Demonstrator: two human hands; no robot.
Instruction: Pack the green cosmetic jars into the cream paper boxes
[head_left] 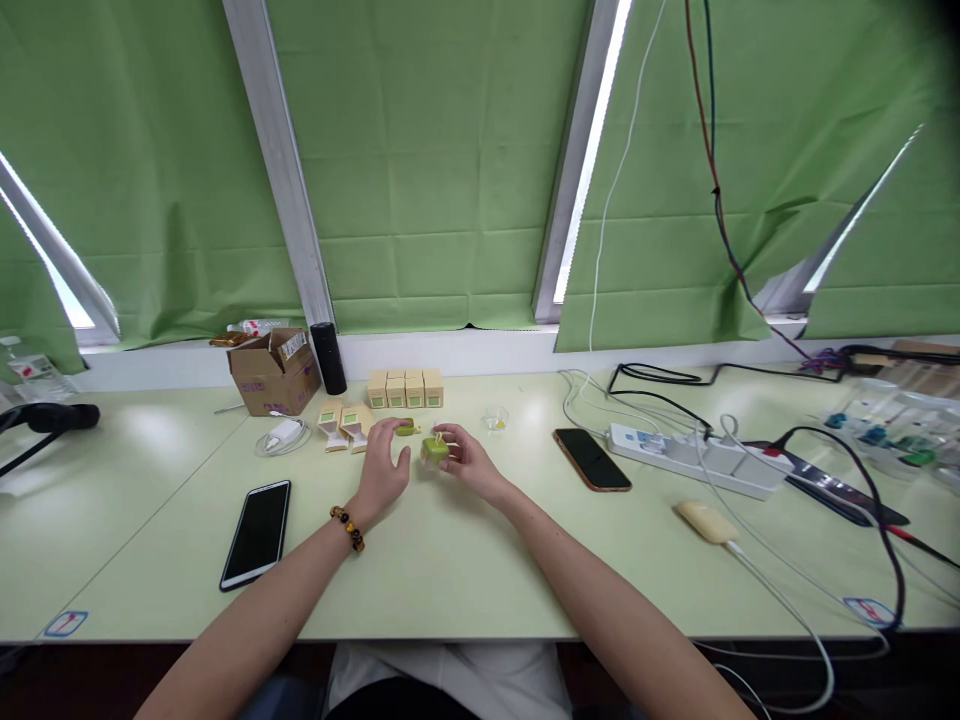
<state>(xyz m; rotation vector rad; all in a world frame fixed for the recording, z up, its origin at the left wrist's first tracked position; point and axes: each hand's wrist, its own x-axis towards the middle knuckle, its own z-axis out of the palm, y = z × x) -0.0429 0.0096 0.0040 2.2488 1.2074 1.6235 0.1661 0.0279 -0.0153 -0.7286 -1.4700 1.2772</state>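
My right hand (471, 462) has its fingers and thumb on a small clear container with a green top (433, 450), which has a little loop on it. My left hand (384, 468) has its thumb spread from its fingers and nothing visible between them. Its fingertips are beside a second small green piece (406, 428); whether they touch it I cannot tell. Just left of that hand are two opened kraft-paper boxes (355, 426) with green labels. Behind it stands a row of several closed small boxes (405, 390). A small clear piece with a yellow bit (495, 418) lies to the right.
One phone (257, 535) lies left of my left forearm, another (592, 460) right of my hands. A power strip (697, 460) with tangled cables and a cream mouse-shaped device (706, 522) are on the right. A cardboard carton (276, 380), black cylinder (328, 358) and white charger (285, 433) are at back left.
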